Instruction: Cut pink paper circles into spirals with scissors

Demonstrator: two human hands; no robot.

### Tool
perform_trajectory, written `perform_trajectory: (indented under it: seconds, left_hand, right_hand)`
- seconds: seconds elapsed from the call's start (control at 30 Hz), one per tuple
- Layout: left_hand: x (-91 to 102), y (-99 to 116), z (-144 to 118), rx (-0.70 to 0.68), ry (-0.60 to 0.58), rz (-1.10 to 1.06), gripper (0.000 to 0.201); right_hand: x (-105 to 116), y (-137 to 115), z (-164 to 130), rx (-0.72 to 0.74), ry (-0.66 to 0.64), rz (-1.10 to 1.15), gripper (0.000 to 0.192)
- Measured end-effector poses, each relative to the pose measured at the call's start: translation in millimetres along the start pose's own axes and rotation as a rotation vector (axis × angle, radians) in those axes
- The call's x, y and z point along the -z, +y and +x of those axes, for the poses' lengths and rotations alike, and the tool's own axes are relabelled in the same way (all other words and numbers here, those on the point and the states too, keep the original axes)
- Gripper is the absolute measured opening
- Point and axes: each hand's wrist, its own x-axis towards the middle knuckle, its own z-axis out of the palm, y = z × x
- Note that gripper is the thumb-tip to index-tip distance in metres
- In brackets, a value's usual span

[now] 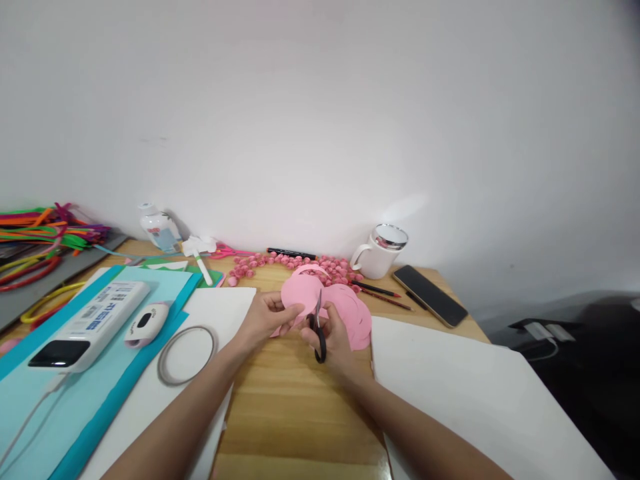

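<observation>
Wooden table (295,407) bears white sheets (480,400), mug (379,253), phone (429,295).

On the wooden bench (300,413), the pink paper disc (299,293) sits mid-bench, the black-handled scissors (319,330) just right of it. Behind lies a row of small pink paper rosettes (300,263). The white ceramic mug (380,252) stands far right, the black phone (429,295) right of it. The grey wire ring (187,355) lies left, on white paper (220,313).
</observation>
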Motion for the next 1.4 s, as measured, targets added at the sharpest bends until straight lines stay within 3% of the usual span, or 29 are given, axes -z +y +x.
perform_trajectory:
  seconds: [0.6,0.87,1.4]
  left_hand:
    - [0.6,4.2,0.5,-0.061,-0.037,-0.040,0.028]
    - [-0.8,0.7,0.9,-0.008,0.042,0.013,0.034]
    - [2.4,0.9,1.0,0.013,0.001,0.032,0.035]
  right_hand:
    - [3.6,10.5,-0.3,-0.009,-0.006,-0.070,0.036]
    - [-2.3,-3.1,-1.3,-0.020,-0.008,-0.036,0.043]
    - [-3.7,-0.1,0.5,-0.066,0.011,-0.004,0.041]
